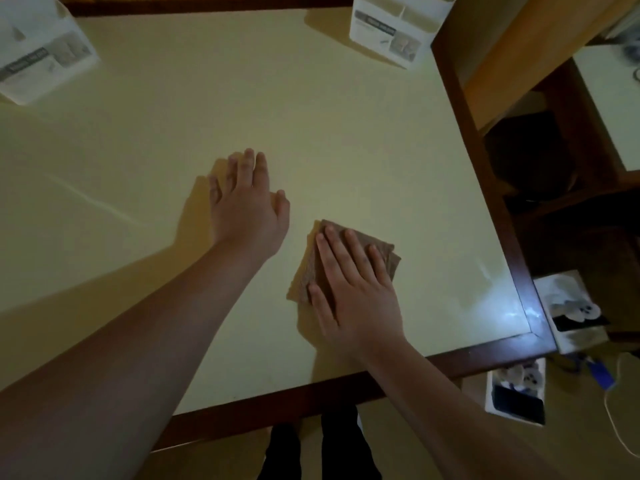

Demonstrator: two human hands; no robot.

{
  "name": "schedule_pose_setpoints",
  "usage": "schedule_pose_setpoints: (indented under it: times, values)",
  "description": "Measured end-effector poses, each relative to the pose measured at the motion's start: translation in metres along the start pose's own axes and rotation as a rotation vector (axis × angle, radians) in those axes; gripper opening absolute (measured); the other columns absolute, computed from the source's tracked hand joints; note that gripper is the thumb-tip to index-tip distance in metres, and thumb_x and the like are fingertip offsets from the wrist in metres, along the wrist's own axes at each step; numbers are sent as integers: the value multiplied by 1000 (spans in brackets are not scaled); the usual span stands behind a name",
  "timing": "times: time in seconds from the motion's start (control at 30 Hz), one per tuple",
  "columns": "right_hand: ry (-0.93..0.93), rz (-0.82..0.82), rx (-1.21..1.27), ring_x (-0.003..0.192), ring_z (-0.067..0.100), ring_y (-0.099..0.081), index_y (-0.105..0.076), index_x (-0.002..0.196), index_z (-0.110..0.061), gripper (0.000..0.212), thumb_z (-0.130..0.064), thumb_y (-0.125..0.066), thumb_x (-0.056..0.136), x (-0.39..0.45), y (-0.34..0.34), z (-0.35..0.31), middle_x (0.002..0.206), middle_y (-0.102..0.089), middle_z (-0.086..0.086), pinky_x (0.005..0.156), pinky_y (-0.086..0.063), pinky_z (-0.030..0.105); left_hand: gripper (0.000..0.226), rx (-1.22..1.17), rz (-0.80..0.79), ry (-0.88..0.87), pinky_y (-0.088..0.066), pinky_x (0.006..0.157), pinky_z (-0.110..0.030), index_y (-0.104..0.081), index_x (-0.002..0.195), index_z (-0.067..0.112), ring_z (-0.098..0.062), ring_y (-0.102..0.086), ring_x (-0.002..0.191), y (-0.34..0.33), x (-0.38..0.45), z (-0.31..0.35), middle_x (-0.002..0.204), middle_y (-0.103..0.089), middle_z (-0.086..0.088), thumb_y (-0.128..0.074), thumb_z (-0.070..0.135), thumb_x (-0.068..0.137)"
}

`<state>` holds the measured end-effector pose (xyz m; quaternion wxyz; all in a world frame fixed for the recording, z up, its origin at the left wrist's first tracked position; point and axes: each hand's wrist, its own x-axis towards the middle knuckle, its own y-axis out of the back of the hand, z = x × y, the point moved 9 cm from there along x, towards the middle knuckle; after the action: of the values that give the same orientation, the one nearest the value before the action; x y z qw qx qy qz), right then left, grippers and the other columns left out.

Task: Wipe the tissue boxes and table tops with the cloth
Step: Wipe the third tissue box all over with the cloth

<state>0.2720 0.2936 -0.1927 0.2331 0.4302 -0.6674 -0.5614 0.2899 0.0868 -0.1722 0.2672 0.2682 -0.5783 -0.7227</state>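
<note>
a folded, nubby brown cloth [313,263] lies on a smooth, glossy cream table top [346,133] edged in dark wood, near its front right corner. the right hand [353,289] presses flat on it with fingers straight, while the left hand [247,206] rests beside it, fingers spread and empty. two white rectangular tissue boxes sit at the far left corner [38,53] and far right corner [391,26].

Your right hand [353,289] lies flat, fingers straight, on the folded brown cloth [311,268], lower centre of frame, on the pale table top [311,133]. Your left hand [247,206] rests flat just beside it. Tissue boxes: upper left [38,53], upper right [388,29].
</note>
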Motion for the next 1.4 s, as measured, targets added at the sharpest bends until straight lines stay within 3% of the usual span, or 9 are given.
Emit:
schedule_pose_setpoints:
  times: [0.27,0.47,0.7,0.97,1.13,1.4]
  values:
    - [34,-27,-39,165,17,1,-12,171,-22,71,-52,-33,110,-64,-2,27,178,-5,-6,131,-17,53,78,-7,6,-58,-3,128,-53,-16,164,10,-30,-6,159,-19,26,11,172,-12,-7,-34,54,102]
    - [2,3,-34,165,17,2,-10,171,-23,72,-52,-34,109,-45,0,31,178,-3,-7,132,-12,51,79,-8,27,-66,-1,128,-53,-14,164,11,-28,-4,159,-24,24,9,173,-11,-7,-28,57,101]
    - [-91,64,-14,164,15,11,1,171,-24,72,-56,-23,111,67,22,44,178,6,-8,133,-1,46,82,-18,19,-59,-2,129,-51,-13,165,12,-26,-3,160,-19,23,10,173,-11,-6,-25,59,98]
    - [-57,84,-3,164,17,5,-4,171,-21,73,-57,-19,109,217,59,56,179,0,-5,133,1,45,83,-22,14,-56,-1,129,-49,-12,165,15,-22,-1,160,-22,26,9,173,-9,-3,-23,62,98]
    - [-47,51,-58,164,18,6,2,170,-20,75,-58,-13,108,299,79,63,178,6,-4,133,3,43,82,-56,52,-50,-2,129,-48,-21,164,16,-23,-10,159,-21,29,6,172,-18,-2,-25,64,98]
    - [86,-3,-127,164,18,5,5,170,-22,73,-57,-15,109,367,96,71,178,7,-5,133,2,43,81,-32,70,-40,-9,129,-50,-22,164,16,-22,-13,159,-19,29,6,171,-21,-1,-30,62,97]
